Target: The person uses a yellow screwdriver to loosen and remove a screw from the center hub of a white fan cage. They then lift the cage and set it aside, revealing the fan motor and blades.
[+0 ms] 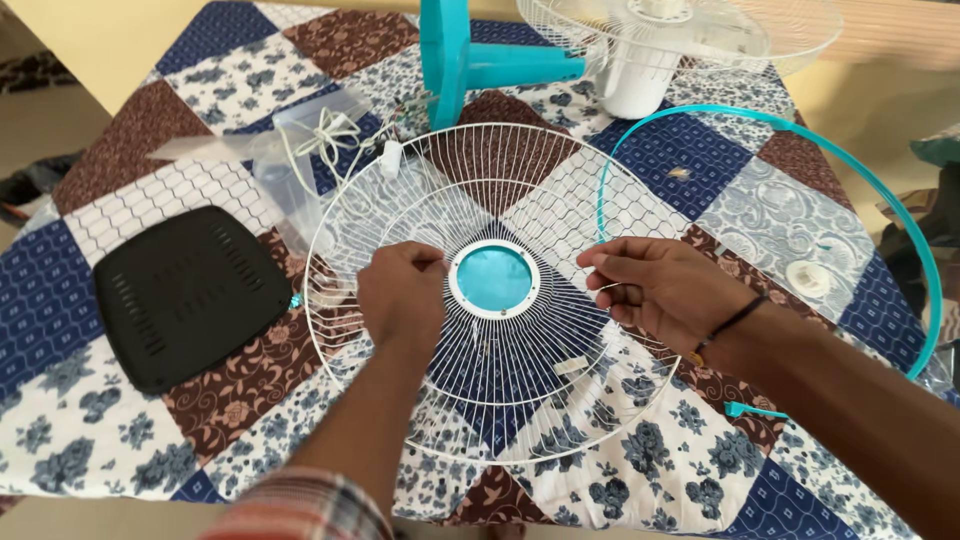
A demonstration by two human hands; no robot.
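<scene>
Fan grille (500, 300), the white wire front one with a teal disc (494, 278) at its hub, sits flat near the middle of the counter (90, 420), which is covered in a blue, brown and white patchwork cloth. Both of the person's hands are on it: the left hand (402, 297) rests on the wires just left of the hub with its fingers curled together on the mesh, and the right hand (662, 290) is at the grille's right side, fingers (600, 262) pinched on a few wires. Looks like the step in hand is steadying or positioning the grille, and a next move would probably call for a firm, even grip on both sides, since the thin wires look like they'd flex. Count-wise: two grilles, this one plus a second (700, 30) at the far edge, mounted on a white motor housing (632, 80). One teal fan base and stem (470, 60) lying on its side at the far edge. One teal rim ring (880, 200) along the right side, touching the grille's edge. One black vented plate (185, 295) toward the left edge. One clear plastic bag (290, 180) with a white cord (325, 135), far left of the grille. One small white cap (808, 278) inside the ring.
</scene>
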